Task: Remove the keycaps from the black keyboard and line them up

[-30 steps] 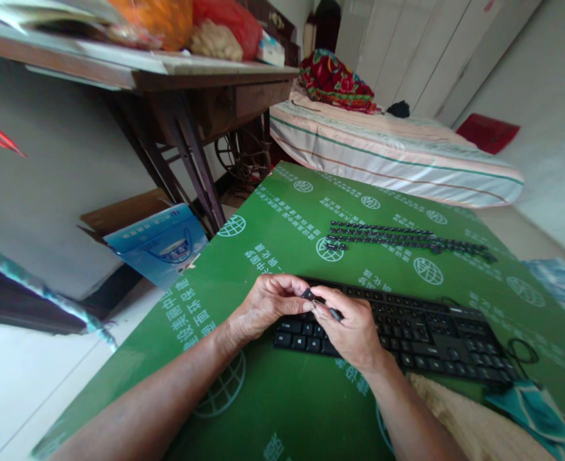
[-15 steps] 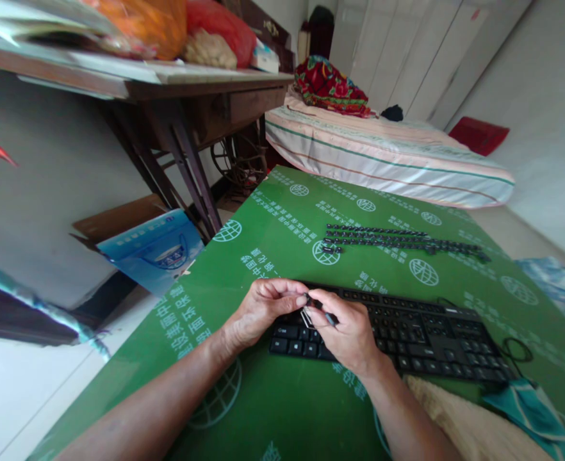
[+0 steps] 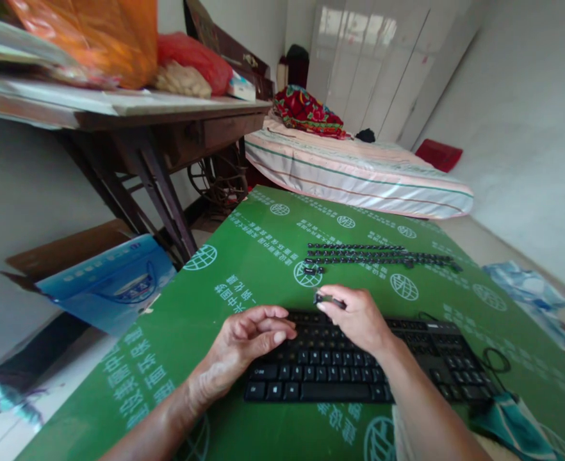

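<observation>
A black keyboard [image 3: 359,368] lies on the green printed board [image 3: 244,269] in front of me. My right hand [image 3: 357,317] hovers over the keyboard's far edge, pinching a small black keycap [image 3: 319,298] together with a thin tool. My left hand [image 3: 246,342] rests at the keyboard's left end, fingers loosely curled with nothing in them. Beyond the keyboard, rows of removed black keycaps [image 3: 373,255] are lined up on the board, with a couple of loose ones [image 3: 312,271] at their left end.
A wooden table [image 3: 133,112] piled with bags stands at the left, with a blue bag [image 3: 109,282] and cardboard below. A bed [image 3: 354,173] lies beyond the board. The keyboard's cable [image 3: 496,360] coils at the right, near a teal cloth [image 3: 517,422].
My hands have parted. The right hand has carried the keycap and tool away from the left hand, toward the rows of keycaps. The left hand has let go and settled by the keyboard.
</observation>
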Motion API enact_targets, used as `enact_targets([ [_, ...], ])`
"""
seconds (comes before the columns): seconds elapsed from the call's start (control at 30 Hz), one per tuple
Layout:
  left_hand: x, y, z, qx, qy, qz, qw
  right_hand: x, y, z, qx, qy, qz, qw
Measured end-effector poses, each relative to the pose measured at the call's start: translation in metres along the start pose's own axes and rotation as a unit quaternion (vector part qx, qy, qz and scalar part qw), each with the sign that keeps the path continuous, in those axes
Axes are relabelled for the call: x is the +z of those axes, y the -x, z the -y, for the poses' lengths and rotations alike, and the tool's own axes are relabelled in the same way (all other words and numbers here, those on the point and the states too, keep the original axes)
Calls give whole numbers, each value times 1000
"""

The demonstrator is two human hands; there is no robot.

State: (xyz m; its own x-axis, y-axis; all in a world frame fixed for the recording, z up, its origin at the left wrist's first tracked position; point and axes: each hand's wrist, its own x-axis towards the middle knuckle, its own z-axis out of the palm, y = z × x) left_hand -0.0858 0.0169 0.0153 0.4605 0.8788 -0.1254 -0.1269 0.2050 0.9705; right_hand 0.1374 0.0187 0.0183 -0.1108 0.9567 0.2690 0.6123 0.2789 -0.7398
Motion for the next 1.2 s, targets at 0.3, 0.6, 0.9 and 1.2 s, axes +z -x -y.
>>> enact_targets([
  [0.3, -6, -3, 3, -20, -32, 18, 999, -21, -62, -83, 87, 88, 58, 991],
  [0.6, -11, -5, 9, -28, -30, 43, 998, -7, -72, -103, 89, 103, 56, 989],
  [0.9, -12, -2, 9, -33, -37, 48, 998, -4, -75, -108, 92, 118, 42, 988],
  [1.2, -9, -3, 4, -36, -43, 38, 998, -4, -75, -107, 82, 125, 38, 988],
])
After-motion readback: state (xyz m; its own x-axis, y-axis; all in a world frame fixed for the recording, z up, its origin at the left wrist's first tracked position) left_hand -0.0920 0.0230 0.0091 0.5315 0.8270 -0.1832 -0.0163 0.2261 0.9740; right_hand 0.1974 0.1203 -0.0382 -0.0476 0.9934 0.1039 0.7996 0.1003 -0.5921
